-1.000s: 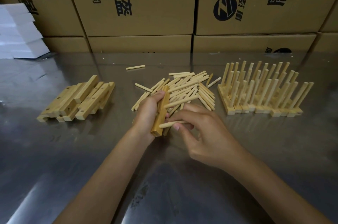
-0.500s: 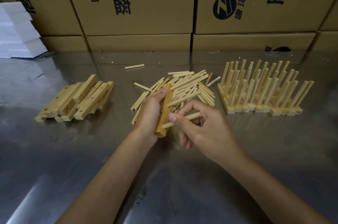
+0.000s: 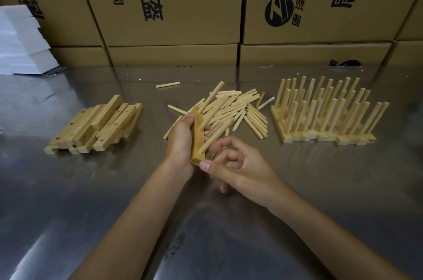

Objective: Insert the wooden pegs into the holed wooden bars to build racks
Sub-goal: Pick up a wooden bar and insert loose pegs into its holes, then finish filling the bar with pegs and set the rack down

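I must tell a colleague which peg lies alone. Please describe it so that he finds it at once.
Start at the loose peg pile in the middle of the steel table. Look beyond it, toward the cardboard boxes. The lone peg lies flat there, crosswise, touching no other peg.

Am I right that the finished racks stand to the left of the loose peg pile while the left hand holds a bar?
Not quite: in the head view the finished racks stand to the right of the loose peg pile. The left hand does hold a bar.
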Motion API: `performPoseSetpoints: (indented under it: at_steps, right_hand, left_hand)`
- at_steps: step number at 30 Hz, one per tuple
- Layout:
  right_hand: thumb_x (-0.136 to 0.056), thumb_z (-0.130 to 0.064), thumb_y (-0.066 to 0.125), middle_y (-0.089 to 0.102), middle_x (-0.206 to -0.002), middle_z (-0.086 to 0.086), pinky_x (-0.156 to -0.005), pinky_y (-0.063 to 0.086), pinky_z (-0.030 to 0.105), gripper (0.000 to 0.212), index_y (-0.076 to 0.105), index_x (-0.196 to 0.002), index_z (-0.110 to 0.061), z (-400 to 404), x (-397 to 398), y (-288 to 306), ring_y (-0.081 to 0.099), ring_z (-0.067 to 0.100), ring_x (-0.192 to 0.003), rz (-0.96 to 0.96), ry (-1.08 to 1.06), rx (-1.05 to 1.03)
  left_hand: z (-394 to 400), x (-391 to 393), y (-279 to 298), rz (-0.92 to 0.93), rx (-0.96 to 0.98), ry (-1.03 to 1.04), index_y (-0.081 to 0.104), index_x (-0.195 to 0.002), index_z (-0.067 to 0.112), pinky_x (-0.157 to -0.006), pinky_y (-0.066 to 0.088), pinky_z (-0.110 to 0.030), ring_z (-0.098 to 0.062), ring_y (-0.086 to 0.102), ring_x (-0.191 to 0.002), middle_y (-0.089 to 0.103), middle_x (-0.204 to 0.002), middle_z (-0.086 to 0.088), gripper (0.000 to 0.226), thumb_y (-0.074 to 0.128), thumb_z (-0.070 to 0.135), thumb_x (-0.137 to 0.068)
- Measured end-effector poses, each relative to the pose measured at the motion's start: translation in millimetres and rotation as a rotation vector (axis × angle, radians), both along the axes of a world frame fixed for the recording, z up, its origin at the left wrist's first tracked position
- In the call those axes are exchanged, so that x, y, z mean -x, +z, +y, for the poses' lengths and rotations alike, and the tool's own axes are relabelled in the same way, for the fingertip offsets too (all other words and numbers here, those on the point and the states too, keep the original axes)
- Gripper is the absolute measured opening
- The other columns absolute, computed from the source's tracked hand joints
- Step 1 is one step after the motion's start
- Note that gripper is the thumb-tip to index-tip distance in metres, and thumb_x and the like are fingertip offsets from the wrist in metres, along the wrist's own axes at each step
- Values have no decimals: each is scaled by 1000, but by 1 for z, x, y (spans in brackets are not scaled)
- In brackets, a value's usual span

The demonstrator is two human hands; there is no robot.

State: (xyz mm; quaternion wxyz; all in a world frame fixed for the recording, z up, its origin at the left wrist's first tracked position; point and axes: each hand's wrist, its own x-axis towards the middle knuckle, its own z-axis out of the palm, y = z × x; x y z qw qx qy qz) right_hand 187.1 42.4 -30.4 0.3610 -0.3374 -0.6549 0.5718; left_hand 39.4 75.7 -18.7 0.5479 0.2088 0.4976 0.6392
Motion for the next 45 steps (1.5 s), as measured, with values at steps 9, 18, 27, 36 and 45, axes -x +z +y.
performPoseSetpoints:
  at_steps: [9, 18, 27, 36, 45]
  right_hand:
    - [-73, -64, 69, 62, -64, -8, -50, 38, 15, 40, 68, -81, -25, -4, 4, -10, 49, 1, -51, -217, -205, -362]
    - [-75, -29, 76, 55, -52, -9, -48, 37, 21, 24, 60, -62, -17, 36, -26, -6, 45, 4, -47, -287, -616, -378]
    - [-76, -29, 74, 48, -51, 0, -46, 34, 25, 35, 52, -58, -8, 77, -72, -21, 43, 13, -49, -659, -805, -323]
    - [-85, -40, 67, 57, -66, 6, -58, 40, 31, 39, 48, -61, -16, 79, -77, -22, 59, 29, -71, -869, -787, -420]
    - [-87, -33, 61, 63, -79, 12, -64, 42, 33, 34, 41, -65, -17, 81, -77, -19, 61, 35, -82, -902, -813, -381]
  left_hand:
    - [0, -17, -1, -177, -76, 48, 61, -110, 12, -44, 50, -25, -15, 51, -45, 56, -58, -5, 25, 42, 27, -105]
    - [5, -16, -9, 284, -191, -165, 48, -143, 13, -96, 55, -36, -20, 70, -104, 72, -116, -12, 43, 51, 9, -100]
    - [5, -21, -32, 1151, -350, -126, 55, -137, 26, -92, 46, -19, 8, 58, -103, 65, -115, 10, 41, 53, 13, -98]
    - [4, -17, -33, 1227, -372, -119, 58, -134, 26, -84, 37, 1, 14, 54, -101, 62, -112, 16, 39, 54, 12, -98]
    - [4, -11, -26, 1279, -331, -66, 60, -132, 23, -93, 36, -17, -10, 56, -112, 63, -115, 10, 38, 55, 11, -96]
